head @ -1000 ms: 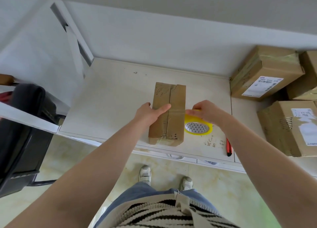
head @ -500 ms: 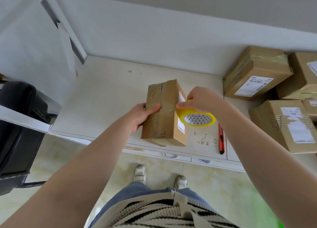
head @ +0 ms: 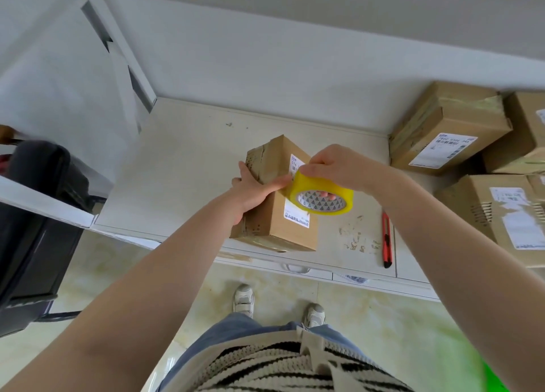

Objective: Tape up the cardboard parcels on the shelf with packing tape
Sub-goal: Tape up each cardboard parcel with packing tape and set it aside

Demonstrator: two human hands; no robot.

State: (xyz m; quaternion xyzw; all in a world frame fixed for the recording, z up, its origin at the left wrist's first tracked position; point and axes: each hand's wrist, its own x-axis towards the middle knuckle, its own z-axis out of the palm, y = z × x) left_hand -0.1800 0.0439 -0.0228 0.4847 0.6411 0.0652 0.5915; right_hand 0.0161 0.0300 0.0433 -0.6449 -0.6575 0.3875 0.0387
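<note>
The parcel [head: 280, 211] has been tipped further, its label side now up, near the shelf's [head: 177, 167] front edge. Left hand [head: 253, 189] grips its left side; right hand [head: 339, 167] fingers clamp the yellow tape roll [head: 323, 198] against it.

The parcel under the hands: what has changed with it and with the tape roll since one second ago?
The parcel was tipped up from lying flat, so its labelled side now faces the camera. The left hand holds it throughout, thumb on the tape end. The right hand lifted the yellow tape roll off the shelf and up against the parcel's labelled side. The red knife and the stacked parcels stayed put.
</note>
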